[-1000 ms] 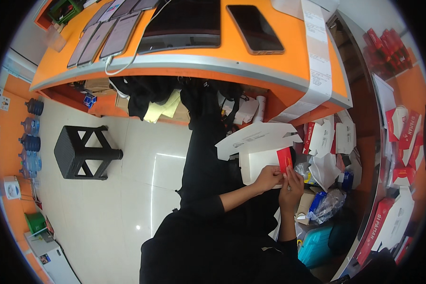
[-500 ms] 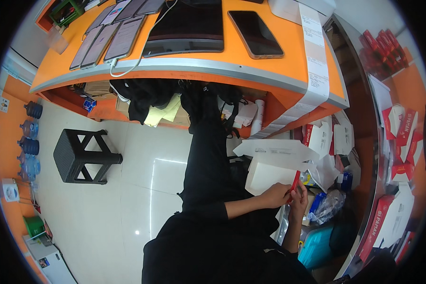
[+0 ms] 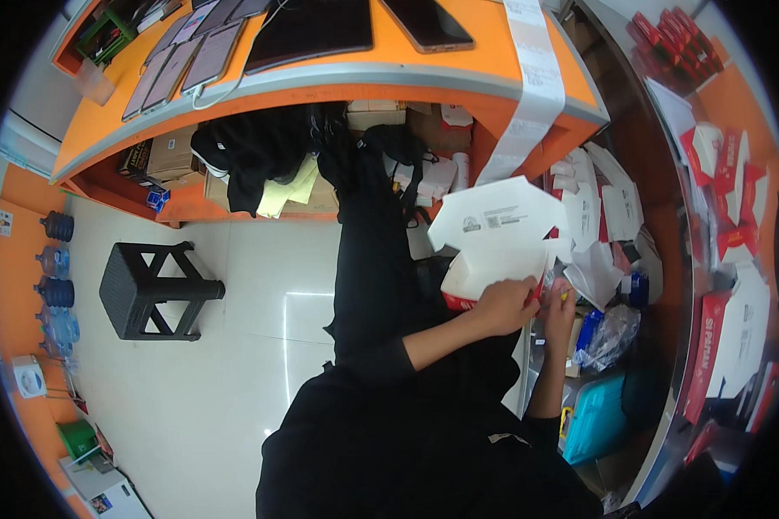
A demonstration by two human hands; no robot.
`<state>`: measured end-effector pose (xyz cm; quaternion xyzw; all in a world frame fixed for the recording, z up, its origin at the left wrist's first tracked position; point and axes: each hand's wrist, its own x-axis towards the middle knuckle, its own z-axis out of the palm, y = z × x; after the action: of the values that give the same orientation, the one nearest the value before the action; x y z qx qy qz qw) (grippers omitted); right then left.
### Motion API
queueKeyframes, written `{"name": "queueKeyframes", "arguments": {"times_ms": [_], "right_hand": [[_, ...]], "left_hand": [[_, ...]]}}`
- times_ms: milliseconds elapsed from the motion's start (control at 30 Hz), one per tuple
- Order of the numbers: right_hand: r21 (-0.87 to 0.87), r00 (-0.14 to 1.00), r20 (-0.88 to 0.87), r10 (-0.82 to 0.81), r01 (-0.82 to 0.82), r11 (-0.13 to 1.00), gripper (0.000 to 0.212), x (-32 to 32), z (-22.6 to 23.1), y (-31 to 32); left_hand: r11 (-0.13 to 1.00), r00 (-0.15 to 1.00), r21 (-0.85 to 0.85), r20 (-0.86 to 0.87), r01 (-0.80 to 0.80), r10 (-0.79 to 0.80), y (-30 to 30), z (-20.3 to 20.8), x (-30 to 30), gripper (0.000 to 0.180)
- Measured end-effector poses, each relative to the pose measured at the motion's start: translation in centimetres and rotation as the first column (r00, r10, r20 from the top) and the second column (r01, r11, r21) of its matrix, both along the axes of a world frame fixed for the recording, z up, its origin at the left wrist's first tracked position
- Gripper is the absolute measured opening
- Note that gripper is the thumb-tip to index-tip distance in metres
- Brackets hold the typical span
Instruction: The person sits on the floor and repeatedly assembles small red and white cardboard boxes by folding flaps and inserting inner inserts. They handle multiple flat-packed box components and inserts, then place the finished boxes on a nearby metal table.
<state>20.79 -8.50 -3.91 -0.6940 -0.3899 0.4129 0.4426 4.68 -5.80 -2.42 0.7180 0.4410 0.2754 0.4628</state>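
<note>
A red-and-white cardboard food box (image 3: 480, 270) sits over my lap, its inside white and its printed lid (image 3: 497, 214) standing up at the far side. My left hand (image 3: 503, 310) is closed on the box's right side wall, where a strip of red shows by the fingertips. Just right of that corner is my right hand (image 3: 559, 318), with fingers bent together near the box edge. Whatever it may pinch is too small to make out. A small yellow patch shows by its fingertips.
An orange counter (image 3: 424, 73) with several phones, a black tablet (image 3: 311, 35) and a hanging paper strip (image 3: 532, 112) stands ahead. More folded boxes (image 3: 727, 337) fill the right shelf. A turquoise container (image 3: 595, 419) is beside my right arm. A black stool (image 3: 160, 290) stands left.
The box lid has tipped up, showing more of its printed face. My right hand has come slightly away from the red side flap, while my left stays on it. The view has shifted.
</note>
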Motion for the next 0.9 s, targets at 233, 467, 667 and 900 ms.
{"name": "queueKeyframes", "arguments": {"times_ms": [233,467,667,900], "right_hand": [[0.585,0.992,-0.126,-0.03,0.099,0.805,0.036,1.7,2.3,0.0],[0.428,0.94,0.147,0.308,-0.341,0.837,0.05,3.1,3.7,-0.5],[0.403,0.922,0.154,0.355,-0.387,0.83,0.049,0.8,6.2,-0.1],[0.386,0.8,0.504,0.325,-0.546,0.743,0.068,-1.0,8.8,1.3]], "left_hand": [[0.982,0.981,0.131,0.158,-0.133,0.112,-0.9,4.8,-2.9,0.02],[0.998,0.914,0.065,0.406,-0.003,-0.023,1.2,3.7,-4.4,0.026],[0.995,0.96,0.023,0.262,0.095,-0.098,2.3,2.4,-5.9,0.028],[0.961,0.94,0.253,0.341,-0.115,0.022,-0.1,2.6,-5.4,0.019]]}}
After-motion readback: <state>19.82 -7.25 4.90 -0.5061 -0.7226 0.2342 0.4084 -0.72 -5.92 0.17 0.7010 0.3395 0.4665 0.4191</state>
